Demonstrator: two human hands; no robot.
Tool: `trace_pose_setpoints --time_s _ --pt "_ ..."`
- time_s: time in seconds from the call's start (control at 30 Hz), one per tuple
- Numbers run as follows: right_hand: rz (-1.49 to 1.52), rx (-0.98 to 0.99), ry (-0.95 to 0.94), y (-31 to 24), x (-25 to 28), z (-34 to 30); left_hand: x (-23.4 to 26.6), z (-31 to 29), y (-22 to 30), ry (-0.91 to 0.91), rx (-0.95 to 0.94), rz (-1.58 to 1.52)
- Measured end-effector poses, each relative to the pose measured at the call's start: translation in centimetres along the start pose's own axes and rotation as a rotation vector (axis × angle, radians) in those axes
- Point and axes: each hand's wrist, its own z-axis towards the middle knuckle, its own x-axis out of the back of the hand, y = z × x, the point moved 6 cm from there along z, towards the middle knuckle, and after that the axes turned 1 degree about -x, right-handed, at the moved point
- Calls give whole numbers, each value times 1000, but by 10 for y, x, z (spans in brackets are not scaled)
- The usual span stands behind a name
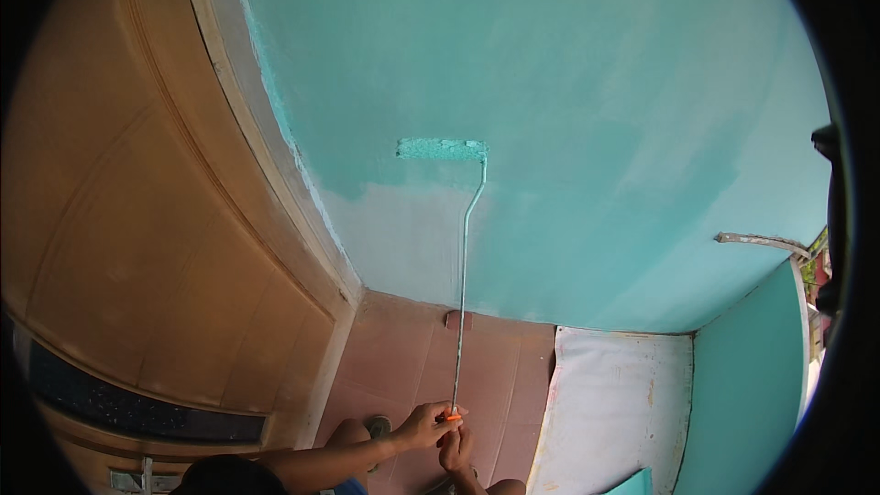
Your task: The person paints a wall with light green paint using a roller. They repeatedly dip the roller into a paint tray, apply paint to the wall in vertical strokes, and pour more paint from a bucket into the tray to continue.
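Note:
A long-rodded paint roller (463,266) reaches up from my hands to the wall (587,119). Its turquoise, paint-coated sleeve lies against the wall, level, right above a pale unpainted-looking patch. My left hand (423,426) is closed around the orange grip at the rod's lower end. Just below it, my right hand (457,449) has curled fingers at the bottom of the same handle, most of which the hands hide. Darker, wet-looking turquoise spreads above and to the right of the sleeve.
A brown wooden door (156,220) and its frame (275,170) run along the left. Reddish floor tiles (403,348) lie below the wall, with a white sheet (614,403) at the right. A low turquoise wall (747,376) borders the sheet. A stick-like piece (761,240) juts near the right corner.

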Motion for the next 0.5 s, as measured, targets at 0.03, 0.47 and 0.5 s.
trace_pose_setpoints --time_s 0.03,0.47,0.5 --pt "37 32 45 15 -7 7 3 5 -18 -39 66 -122" --pt "119 356 109 296 -19 139 49 137 -255 -159 -349 42" --pt "123 383 140 300 -23 148 53 143 -262 -159 -371 38"
